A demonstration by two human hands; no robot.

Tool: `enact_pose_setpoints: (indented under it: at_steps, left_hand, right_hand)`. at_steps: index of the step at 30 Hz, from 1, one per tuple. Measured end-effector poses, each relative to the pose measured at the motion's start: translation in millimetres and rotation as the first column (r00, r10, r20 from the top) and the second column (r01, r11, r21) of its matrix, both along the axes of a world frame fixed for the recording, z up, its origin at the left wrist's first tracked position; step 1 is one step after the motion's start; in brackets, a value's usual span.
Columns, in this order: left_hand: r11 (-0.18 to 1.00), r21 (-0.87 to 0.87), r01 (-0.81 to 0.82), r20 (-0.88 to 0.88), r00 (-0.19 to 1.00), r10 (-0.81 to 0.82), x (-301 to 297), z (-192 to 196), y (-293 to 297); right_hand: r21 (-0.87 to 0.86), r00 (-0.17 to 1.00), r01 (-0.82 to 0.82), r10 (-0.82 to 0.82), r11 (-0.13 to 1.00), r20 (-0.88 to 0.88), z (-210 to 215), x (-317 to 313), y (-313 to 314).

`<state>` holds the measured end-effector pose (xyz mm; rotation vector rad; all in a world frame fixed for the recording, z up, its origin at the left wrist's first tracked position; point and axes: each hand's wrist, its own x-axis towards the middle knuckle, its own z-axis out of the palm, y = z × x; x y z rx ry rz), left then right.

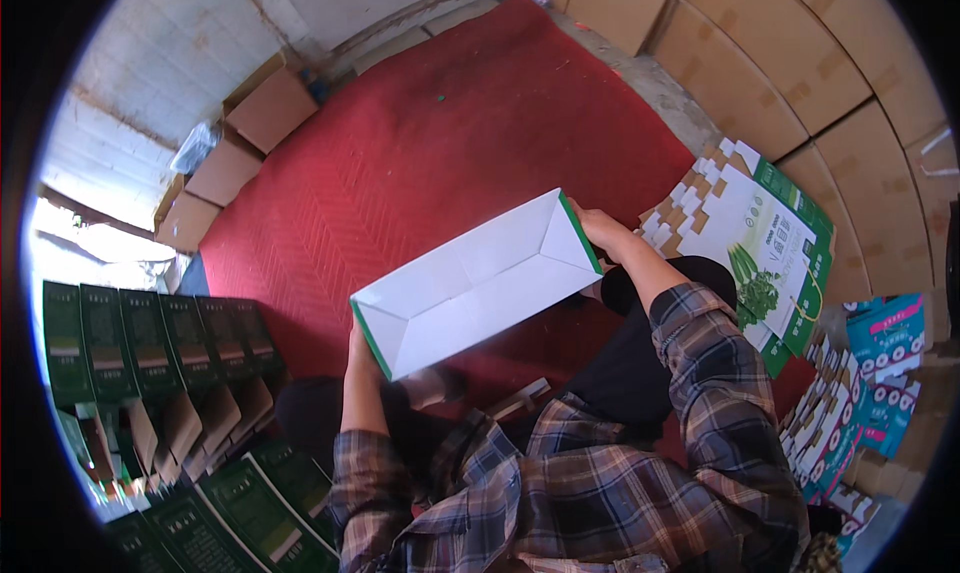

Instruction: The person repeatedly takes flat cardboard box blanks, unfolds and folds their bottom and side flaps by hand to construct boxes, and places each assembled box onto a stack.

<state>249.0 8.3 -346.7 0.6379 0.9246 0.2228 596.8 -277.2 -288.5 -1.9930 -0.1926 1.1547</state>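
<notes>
White carton (480,278) held end-to-end, long axis running 8 to 2 o'clock: left hand (357,345) clamps the low end, right hand (598,229) the high end.

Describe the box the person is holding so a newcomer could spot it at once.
Over the red mat, between the left hand and right hand, is a long white cardboard box with green edges. Unlike the flat printed cartons alongside, it is folded open, showing its plain interior.
</notes>
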Motion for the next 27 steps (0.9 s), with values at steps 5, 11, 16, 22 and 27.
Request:
enact_pose_setpoints:
  at_steps: [5,11,16,22,27]
  left_hand:
    - [0.995,0.068,-0.076,0.242,0.969,0.057,-4.2,49.2,-3.7]
    - [0.913,0.342,-0.222,0.332,0.938,0.103,4.8,62.4,5.2]
    - [0.975,0.220,-0.014,0.009,1.000,0.013,2.3,36.5,-3.7]
    - [0.811,0.532,0.243,-0.029,0.963,-0.270,-23.9,-6.7,10.6]
    - [0.945,0.267,0.187,-0.236,0.964,-0.124,-17.5,-0.2,-3.0]
  right_hand:
    - [0.338,0.992,0.101,-0.122,0.936,0.041,39.9,-2.9,-5.5]
    - [0.423,0.961,0.262,-0.273,0.867,-0.036,19.7,16.9,-14.8]
    - [0.224,0.994,0.061,-0.080,0.973,0.077,-10.3,-5.4,-11.6]
    - [0.256,0.978,0.098,-0.141,0.962,0.155,-51.5,-5.4,-18.3]
    - [-0.112,0.971,-0.046,0.070,0.993,0.228,-47.9,-0.1,-25.8]
